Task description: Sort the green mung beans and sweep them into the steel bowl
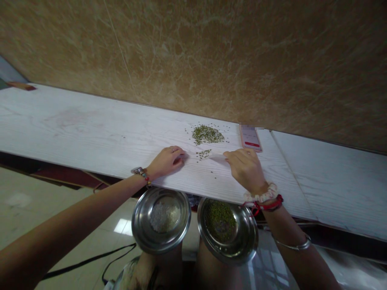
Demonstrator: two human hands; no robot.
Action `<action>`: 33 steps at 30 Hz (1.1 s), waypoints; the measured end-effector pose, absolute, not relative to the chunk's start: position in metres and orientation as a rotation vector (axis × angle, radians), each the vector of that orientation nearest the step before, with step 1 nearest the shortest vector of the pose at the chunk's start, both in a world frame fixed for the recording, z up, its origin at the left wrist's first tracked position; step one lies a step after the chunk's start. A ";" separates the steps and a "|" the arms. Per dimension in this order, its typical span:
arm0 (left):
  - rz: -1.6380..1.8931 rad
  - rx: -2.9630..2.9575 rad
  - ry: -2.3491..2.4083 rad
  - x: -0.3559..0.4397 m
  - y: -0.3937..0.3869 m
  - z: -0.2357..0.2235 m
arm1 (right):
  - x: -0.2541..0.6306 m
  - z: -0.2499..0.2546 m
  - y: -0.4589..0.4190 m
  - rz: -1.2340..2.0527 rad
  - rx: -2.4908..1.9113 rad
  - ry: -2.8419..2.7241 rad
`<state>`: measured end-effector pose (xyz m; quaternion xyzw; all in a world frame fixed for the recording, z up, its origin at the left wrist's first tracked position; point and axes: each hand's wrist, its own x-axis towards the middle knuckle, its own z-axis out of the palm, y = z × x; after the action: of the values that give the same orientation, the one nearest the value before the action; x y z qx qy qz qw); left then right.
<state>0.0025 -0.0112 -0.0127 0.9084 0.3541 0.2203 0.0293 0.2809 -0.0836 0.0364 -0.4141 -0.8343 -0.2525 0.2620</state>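
Note:
Green mung beans [208, 134] lie in a loose pile on the white table, with a smaller group of mung beans [203, 154] closer to me. My right hand [245, 167] pinches a thin, pale, card-like piece [218, 157], whose tip reaches the smaller group. To the left of those beans, my left hand [168, 162] rests on the tabletop with curled fingers; whatever its fingertips hold is too small to make out. Below the table edge, a steel bowl [137, 231] contains white grains, and another steel bowl [254, 241] contains green beans. Both bowls sit on my lap.
A phone [250, 137] with a lit screen lies by the wall, right of the pile. The narrow white table [90, 129] runs along a brown marbled wall [193, 56]. A black strap [90, 262] hangs at lower left, above the tiled floor [21, 201].

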 end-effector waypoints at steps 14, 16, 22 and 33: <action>0.676 2.791 1.105 0.002 -0.012 -0.013 | 0.279 0.040 -0.077 -0.784 -1.134 -2.208; 0.671 2.791 1.105 0.002 -0.012 -0.012 | 0.276 0.041 -0.075 -0.827 -1.100 -2.204; 0.664 2.780 1.107 0.002 -0.012 -0.011 | 0.275 0.042 -0.073 -0.795 -1.078 -2.242; 0.686 2.801 1.097 0.002 -0.012 -0.012 | 0.276 0.041 -0.073 -0.741 -1.081 -2.242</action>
<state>0.0021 -0.0124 -0.0125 0.9075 0.3553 0.2222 0.0282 0.2760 -0.0725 0.0411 -0.4011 -0.8315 -0.2747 0.2688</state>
